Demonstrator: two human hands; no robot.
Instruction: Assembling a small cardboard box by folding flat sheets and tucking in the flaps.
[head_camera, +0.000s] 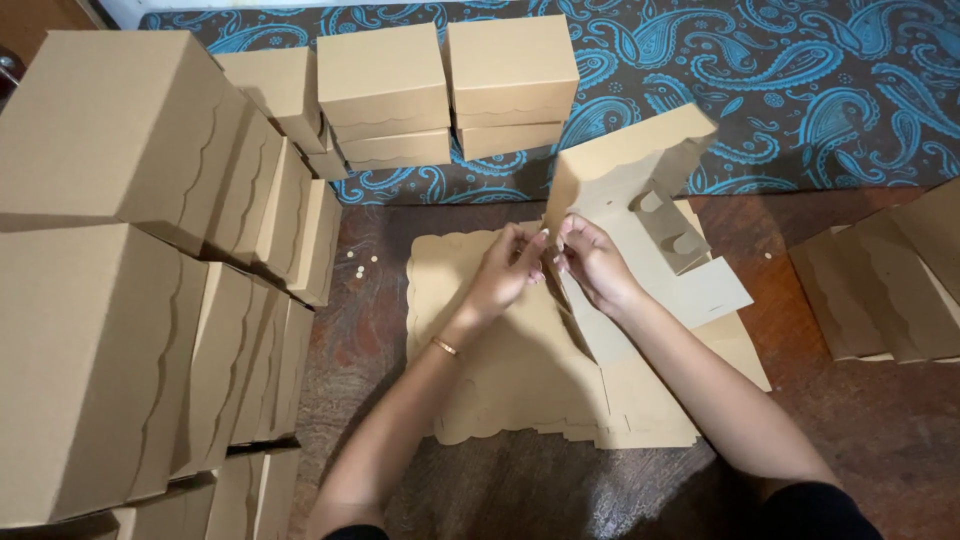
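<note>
Head view: dark brown floor (870, 420), worn and mottled, with a blue paisley cloth (800, 90) across the top of the frame. Left side packed with finished boxes (110, 130), tan cardboard with scalloped lid edges, stacked and tilted in rows from upper left to lower left. Two more box stacks (450, 90) at top centre on the cloth. Flat blanks (880, 290) fanned at right edge. A pile of flat sheets (520, 380) lies centre on the floor, scalloped edge at left.

Left hand (505, 270) at frame centre, gold bracelet (445, 347) on the wrist, fingers pinched closed on the edge of a half-folded blank (640, 200). Right hand (595, 262) just beside it, fingertips also pinched tight on the same blank's edge; the two grips nearly touch. The blank stands up above the pile, centre-right of frame, one flap raised toward the cloth, cut tabs showing on its inner panel. A few small pale dots (360, 265) lie on the floor left of the pile.
</note>
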